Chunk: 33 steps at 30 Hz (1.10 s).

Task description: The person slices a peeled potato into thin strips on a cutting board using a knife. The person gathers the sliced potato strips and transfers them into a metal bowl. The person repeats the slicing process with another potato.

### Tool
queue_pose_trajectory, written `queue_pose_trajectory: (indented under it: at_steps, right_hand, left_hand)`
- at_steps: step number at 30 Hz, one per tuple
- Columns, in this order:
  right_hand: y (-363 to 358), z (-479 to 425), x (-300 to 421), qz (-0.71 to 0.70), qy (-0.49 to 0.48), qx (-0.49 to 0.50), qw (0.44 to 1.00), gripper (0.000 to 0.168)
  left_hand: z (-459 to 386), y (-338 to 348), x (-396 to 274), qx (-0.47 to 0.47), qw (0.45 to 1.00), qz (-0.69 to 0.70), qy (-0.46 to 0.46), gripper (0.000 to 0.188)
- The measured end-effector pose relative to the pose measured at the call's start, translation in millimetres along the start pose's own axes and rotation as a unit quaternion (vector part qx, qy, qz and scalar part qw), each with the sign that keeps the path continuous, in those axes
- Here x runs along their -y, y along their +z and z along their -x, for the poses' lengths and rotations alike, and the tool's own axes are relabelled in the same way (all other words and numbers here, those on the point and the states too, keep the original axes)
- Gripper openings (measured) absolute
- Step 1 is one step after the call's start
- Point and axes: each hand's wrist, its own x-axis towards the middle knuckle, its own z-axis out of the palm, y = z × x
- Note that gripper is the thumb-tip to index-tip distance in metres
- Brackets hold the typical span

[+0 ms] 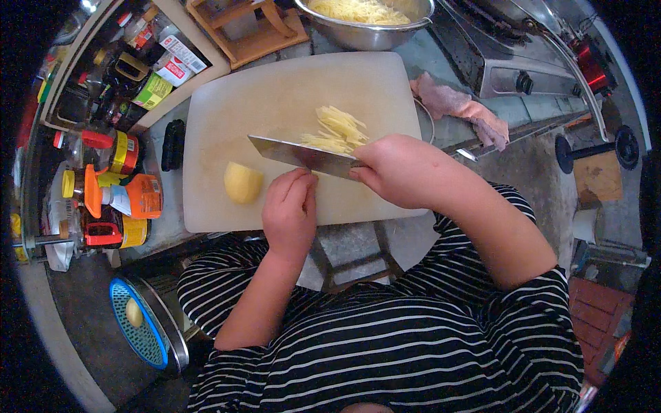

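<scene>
My right hand (395,168) grips a cleaver (304,157), its broad blade slanting across a white plastic cutting board (222,113). My left hand (292,206) rests on the board with bunched fingers, the fingertips right against the near face of the blade. A sliver of yellow shows by those fingertips; whatever lies beneath them is hidden. Beyond the blade is a heap of thin peeled-potato shreds (338,126). To the left of my left hand, apart from it, sits a cut piece of peeled potato (242,183).
A metal bowl (369,36) of yellow shreds stands behind the board. Bottles (142,196) and a black object (173,144) line the left. At right are a pink cloth (449,100) and a gas stove (516,77). A blue-rimmed basket (155,340) holding a potato (134,312) is low left.
</scene>
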Motion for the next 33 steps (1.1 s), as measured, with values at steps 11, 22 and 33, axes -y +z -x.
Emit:
queue_pose_trajectory:
  at_steps: [11,22,33]
  right_hand:
    - [9.0,-13.8,0.6,0.011,-0.004,0.000,1.000,0.029]
    - [-3.7,-5.0,-6.9,0.003,0.000,-0.037,0.999,0.031]
    - [4.9,-3.2,2.0,0.029,-0.008,-0.018,0.999,0.027]
  left_hand:
    - [-3.8,1.7,-3.2,-0.022,1.000,-0.012,0.013,0.012]
    - [-2.2,0.5,0.8,-0.028,1.000,0.006,0.002,0.012]
    - [-0.7,0.4,0.8,-0.026,0.999,0.002,0.017,0.013]
